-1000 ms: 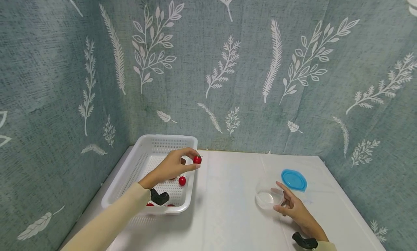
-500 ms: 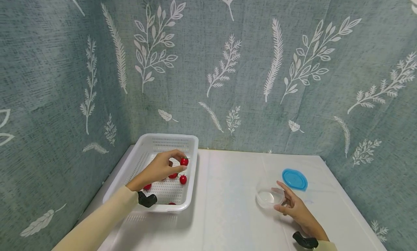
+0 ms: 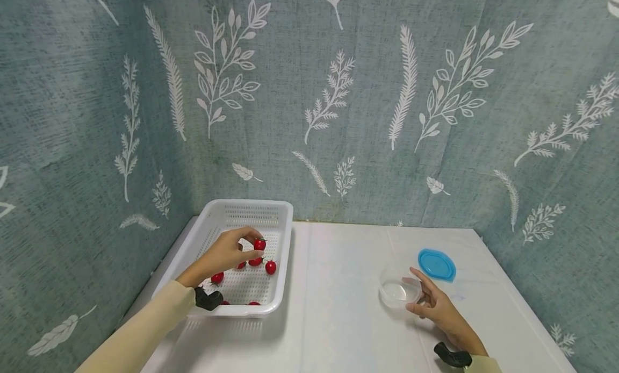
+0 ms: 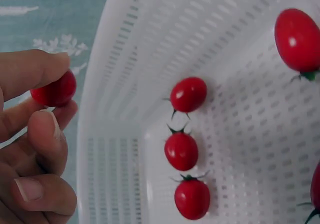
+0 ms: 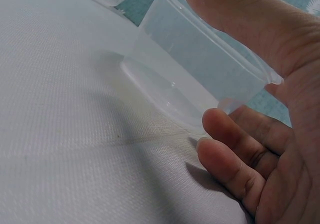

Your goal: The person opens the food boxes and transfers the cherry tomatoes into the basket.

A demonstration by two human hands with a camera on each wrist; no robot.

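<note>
My left hand [image 3: 226,252] pinches a red cherry tomato [image 3: 259,244] between thumb and fingertips, over the white perforated basket [image 3: 286,265]. In the left wrist view the pinched tomato [image 4: 64,89] shows partly behind a finger. Several other cherry tomatoes [image 4: 181,150] with green stems lie on the basket floor, one of them a tomato [image 3: 271,267] near the right wall. To the right, my right hand [image 3: 446,315] holds a clear plastic cup [image 3: 397,292] by its side. The right wrist view shows the thumb along the rim of this cup [image 5: 180,49], which holds nothing.
Behind the right hand, a blue lid [image 3: 437,264] lies on the white-covered table [image 3: 338,298]. Patterned green-blue fabric [image 3: 290,120] walls in the back and both sides. The basket sits at the table's left, close to the fabric.
My left hand, with the cherry tomato, has moved left from the basket's right rim to over its inside. The right hand and cup have stayed put.
</note>
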